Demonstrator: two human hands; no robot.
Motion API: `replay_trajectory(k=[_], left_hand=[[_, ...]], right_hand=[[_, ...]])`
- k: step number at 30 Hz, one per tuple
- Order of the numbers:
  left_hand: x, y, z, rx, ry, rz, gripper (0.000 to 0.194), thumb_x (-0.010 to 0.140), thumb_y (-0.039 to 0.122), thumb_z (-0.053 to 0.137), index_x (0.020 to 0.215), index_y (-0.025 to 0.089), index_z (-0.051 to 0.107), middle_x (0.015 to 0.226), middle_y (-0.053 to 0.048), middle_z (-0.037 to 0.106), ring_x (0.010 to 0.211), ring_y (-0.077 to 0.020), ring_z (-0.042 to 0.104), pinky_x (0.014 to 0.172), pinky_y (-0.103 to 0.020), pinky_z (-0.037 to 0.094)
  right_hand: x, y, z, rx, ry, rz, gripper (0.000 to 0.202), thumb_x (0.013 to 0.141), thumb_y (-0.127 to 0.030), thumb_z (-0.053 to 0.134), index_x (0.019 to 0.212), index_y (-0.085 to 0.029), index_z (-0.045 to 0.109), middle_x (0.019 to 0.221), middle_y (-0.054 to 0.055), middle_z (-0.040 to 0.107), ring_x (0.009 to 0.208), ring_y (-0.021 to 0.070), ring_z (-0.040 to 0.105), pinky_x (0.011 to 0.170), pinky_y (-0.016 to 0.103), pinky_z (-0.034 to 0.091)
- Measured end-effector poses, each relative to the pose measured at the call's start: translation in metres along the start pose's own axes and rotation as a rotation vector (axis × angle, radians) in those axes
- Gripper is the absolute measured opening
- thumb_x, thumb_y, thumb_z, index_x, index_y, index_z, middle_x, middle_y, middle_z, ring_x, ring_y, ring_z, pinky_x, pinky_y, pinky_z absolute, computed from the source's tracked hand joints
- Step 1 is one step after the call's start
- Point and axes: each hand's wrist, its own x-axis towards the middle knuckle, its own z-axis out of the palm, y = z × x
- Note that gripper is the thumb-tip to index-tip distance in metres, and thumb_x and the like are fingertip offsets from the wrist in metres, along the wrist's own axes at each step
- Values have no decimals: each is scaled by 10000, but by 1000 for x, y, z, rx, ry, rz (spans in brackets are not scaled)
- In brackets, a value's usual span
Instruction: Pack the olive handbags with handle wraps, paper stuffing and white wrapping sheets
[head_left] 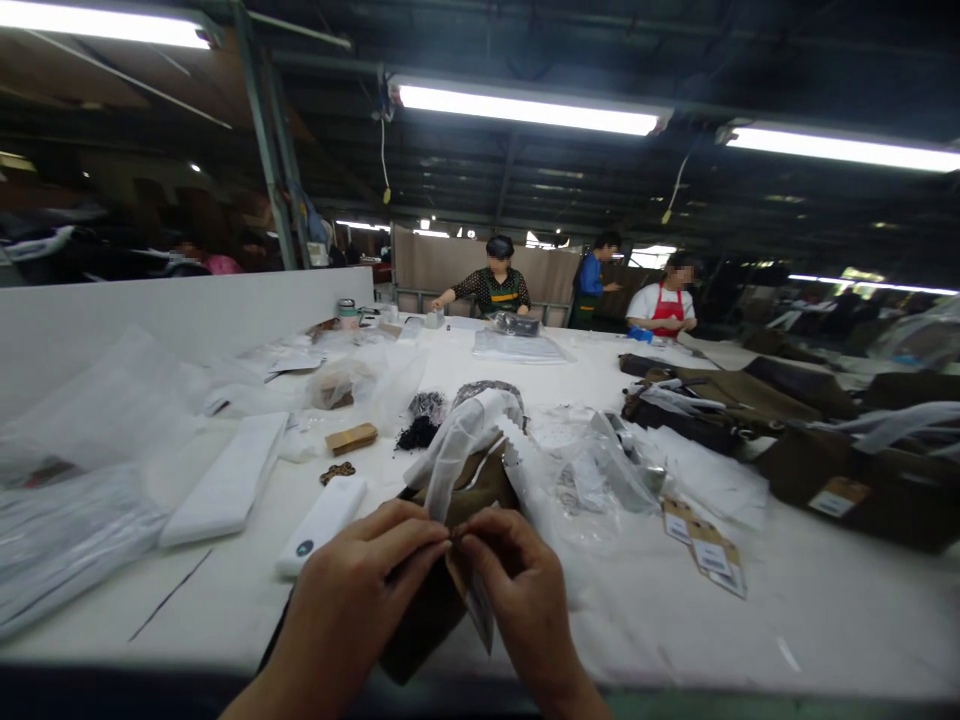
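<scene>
An olive-brown bag [420,625] lies in front of me at the table's near edge, its handles wrapped in white tissue [450,450]. My left hand [367,570] and my right hand [521,580] meet over it, thumbs and fingertips pinched together almost touching. What sits between the fingertips is too small to make out. Just below them a hang tag [476,605] dangles against the bag, partly covered by my right hand. Beyond the bag lies a pile of small black fasteners [418,433].
White folded stacks [225,480], a white box [322,525] and brown cards [351,439] lie left. At right are loose tags [705,550], clear plastic [600,470] and several olive bags [862,470]. Co-workers, one in a red apron [667,310], are across the table.
</scene>
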Motion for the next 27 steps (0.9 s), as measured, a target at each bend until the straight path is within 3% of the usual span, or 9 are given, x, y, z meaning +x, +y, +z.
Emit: replay_trajectory(k=[14, 20, 24, 27], left_hand=[[-3, 3, 2, 110, -52, 81, 320, 1022, 247, 455, 823, 234, 705, 804, 10, 690, 686, -151, 669, 601, -256, 484], [-5, 4, 12, 183, 25, 184, 382, 1038, 212, 418, 739, 193, 654, 694, -16, 620, 640, -176, 594, 597, -283, 446], [-6, 5, 14, 204, 24, 213, 382, 1052, 245, 412, 758, 204, 652, 694, -10, 607, 636, -178, 573, 604, -292, 424], [-4, 4, 15, 231, 12, 201, 410, 1067, 302, 378, 790, 217, 668, 724, -9, 632, 648, -176, 592, 595, -290, 430]], right_hand=[[0, -4, 0, -296, -6, -391, 153, 911, -103, 627, 933, -240, 689, 815, -10, 720, 732, 129, 690, 698, 198, 539], [-3, -6, 4, -236, 44, -253, 161, 845, -72, 635, 835, -222, 693, 755, -25, 722, 685, 122, 691, 665, 179, 534], [-4, -7, 7, -134, 52, -73, 145, 826, -80, 650, 799, -212, 701, 751, -28, 732, 708, 123, 701, 684, 171, 543], [-4, -7, 6, -120, 28, -28, 117, 830, -107, 681, 823, -216, 721, 788, -26, 745, 745, 129, 711, 708, 171, 547]])
